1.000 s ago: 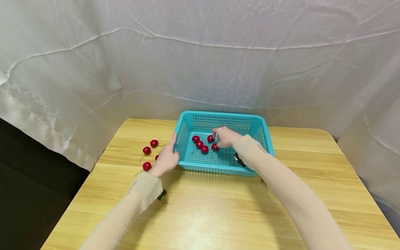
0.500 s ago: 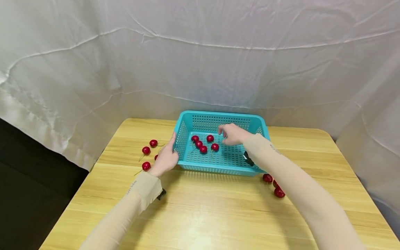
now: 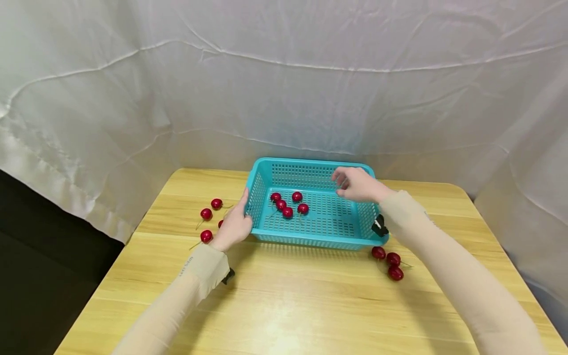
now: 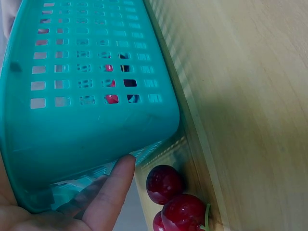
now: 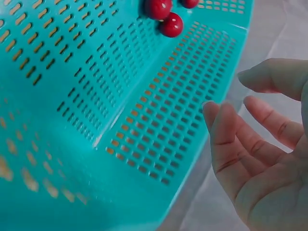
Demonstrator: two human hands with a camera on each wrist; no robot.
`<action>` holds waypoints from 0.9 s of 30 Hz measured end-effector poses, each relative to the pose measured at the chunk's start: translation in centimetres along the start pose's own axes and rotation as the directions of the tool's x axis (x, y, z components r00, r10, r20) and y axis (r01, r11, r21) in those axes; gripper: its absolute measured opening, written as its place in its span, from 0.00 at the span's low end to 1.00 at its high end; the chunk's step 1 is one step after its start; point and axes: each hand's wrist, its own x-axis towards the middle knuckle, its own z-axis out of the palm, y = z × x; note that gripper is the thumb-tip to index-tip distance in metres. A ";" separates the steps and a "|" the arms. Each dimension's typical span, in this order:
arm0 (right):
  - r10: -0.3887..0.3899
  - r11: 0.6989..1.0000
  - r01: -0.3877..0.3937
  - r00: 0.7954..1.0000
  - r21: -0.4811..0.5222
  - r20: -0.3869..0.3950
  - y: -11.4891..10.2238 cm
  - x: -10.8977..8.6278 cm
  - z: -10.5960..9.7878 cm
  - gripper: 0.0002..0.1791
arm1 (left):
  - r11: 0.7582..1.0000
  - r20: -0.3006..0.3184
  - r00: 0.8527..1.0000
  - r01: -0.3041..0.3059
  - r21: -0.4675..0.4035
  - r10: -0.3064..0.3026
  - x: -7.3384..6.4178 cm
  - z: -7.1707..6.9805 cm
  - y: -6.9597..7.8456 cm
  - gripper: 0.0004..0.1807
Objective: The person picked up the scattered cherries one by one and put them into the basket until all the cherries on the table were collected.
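A turquoise plastic basket (image 3: 319, 241) stands on the table with several red cherries (image 3: 287, 212) in its left half. At its near left corner my left hand (image 3: 234, 228) holds the rim, the index finger straight along the outer side. The left wrist view shows a finger (image 4: 113, 192) touching the wall below the rim. My right hand (image 3: 360, 184) hovers over the basket's right end, its fingers loosely bent. Nothing lies between its thumb and fingertips in the right wrist view, where the cherries (image 5: 172, 25) are well away from it.
Several stemmed cherries (image 3: 206, 236) lie on the table left of the basket, one partly hidden by the left hand. Three more cherries (image 3: 393, 259) lie outside the near right corner. A pale cloth (image 3: 284, 88) hangs behind the wooden table (image 3: 301, 296).
My right hand has moved right and away from the cherries in the basket, where its fingers were one second ago. The cherries at the near right have come into view. The left hand stays put.
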 end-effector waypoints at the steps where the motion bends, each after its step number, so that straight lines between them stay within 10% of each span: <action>1: -0.012 1.000 0.012 1.000 0.003 -0.014 0.2 -0.4 -0.2 0.17 | 1.000 0.000 1.000 0.002 -0.002 -0.002 0.0 0.0 0.0 0.43; 27: -0.017 0.997 0.037 0.960 0.065 -0.281 4.7 -12.2 -1.6 0.18 | 1.000 0.007 1.000 -0.001 -0.016 0.001 0.0 -0.2 -0.2 0.44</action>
